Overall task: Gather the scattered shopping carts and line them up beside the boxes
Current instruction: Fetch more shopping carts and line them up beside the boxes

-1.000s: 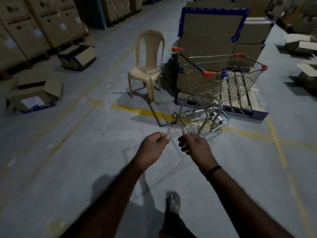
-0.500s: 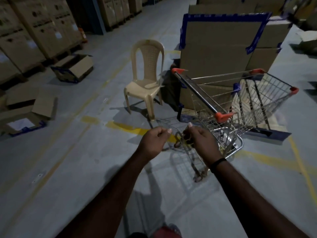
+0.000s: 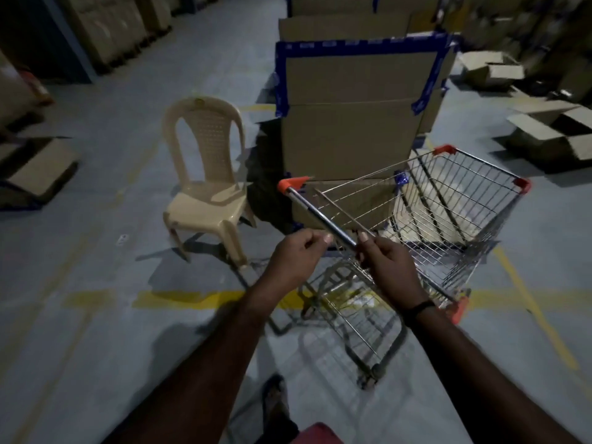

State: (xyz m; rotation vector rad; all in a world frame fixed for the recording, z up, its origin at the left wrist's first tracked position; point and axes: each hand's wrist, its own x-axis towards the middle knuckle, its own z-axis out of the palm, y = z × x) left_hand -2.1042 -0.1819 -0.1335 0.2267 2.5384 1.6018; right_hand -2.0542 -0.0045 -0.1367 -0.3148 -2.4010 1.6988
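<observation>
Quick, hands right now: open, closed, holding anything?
Left hand: fingers curled, holding nothing, just beside the chrome handle bar of the wire shopping cart.
Right hand: fingers curled over that bar; actual grip cannot be told.

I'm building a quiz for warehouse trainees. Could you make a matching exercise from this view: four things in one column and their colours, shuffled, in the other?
Things:
1. chair
2. cart's handle cap
3. tape on the boxes
4. floor line

Colours:
A. yellow
B. beige
C. blue
D. orange-red

Pairs: 1-B, 2-D, 3-C, 4-A
</observation>
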